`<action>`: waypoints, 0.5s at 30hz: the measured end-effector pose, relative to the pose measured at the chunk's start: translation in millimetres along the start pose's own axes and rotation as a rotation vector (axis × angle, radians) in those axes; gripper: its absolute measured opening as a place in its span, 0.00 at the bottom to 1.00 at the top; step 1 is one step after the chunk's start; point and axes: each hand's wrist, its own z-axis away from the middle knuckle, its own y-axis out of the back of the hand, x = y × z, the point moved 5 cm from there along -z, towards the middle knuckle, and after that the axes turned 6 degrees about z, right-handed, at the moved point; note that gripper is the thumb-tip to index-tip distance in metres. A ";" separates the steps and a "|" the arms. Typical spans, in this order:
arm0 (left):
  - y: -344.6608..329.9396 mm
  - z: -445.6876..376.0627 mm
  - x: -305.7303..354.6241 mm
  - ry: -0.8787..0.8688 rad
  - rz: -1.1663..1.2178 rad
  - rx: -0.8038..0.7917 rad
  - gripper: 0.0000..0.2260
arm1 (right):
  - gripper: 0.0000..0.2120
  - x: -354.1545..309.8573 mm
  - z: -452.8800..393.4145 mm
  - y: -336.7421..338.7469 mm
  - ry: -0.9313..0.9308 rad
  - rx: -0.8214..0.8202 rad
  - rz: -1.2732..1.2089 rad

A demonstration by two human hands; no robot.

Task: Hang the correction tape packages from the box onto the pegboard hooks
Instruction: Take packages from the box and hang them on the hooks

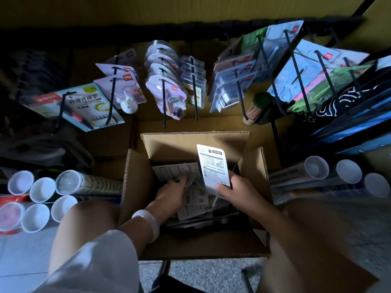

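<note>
Our right hand [237, 192] pinches one correction tape package [213, 166] by its lower edge, upright above the open box [135, 187]. Our left hand [171, 193] reaches inside, fingers curled over the heap of packages [194, 199]; the pegboard hooks [164, 102] hang beyond the box

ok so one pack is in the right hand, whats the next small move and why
Probably lift the pack clear of the box toward a hook: the right hand already pinches it upright, while the left hand is down among the rest.
</note>
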 end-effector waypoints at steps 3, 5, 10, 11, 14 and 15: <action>29.8 27.3 7.1 -0.089 0.214 0.071 0.32 | 0.18 -8.8 10.8 5.5 -0.009 0.060 -0.076; 50.8 46.5 6.4 -0.124 0.396 0.076 0.34 | 0.17 -18.8 25.2 15.0 0.018 0.155 -0.107; 90.8 109.2 15.9 -0.210 1.160 0.036 0.10 | 0.13 -58.8 67.2 49.8 0.288 0.399 -0.107; 95.3 123.8 19.4 -0.229 1.301 0.046 0.10 | 0.18 -71.4 76.6 54.8 0.413 0.414 -0.117; 101.2 158.2 29.2 -0.302 1.524 0.035 0.09 | 0.22 -101.7 95.3 67.1 0.731 0.518 0.029; 103.4 167.7 33.6 -0.335 1.560 0.024 0.10 | 0.20 -111.3 103.5 72.3 0.795 0.596 0.114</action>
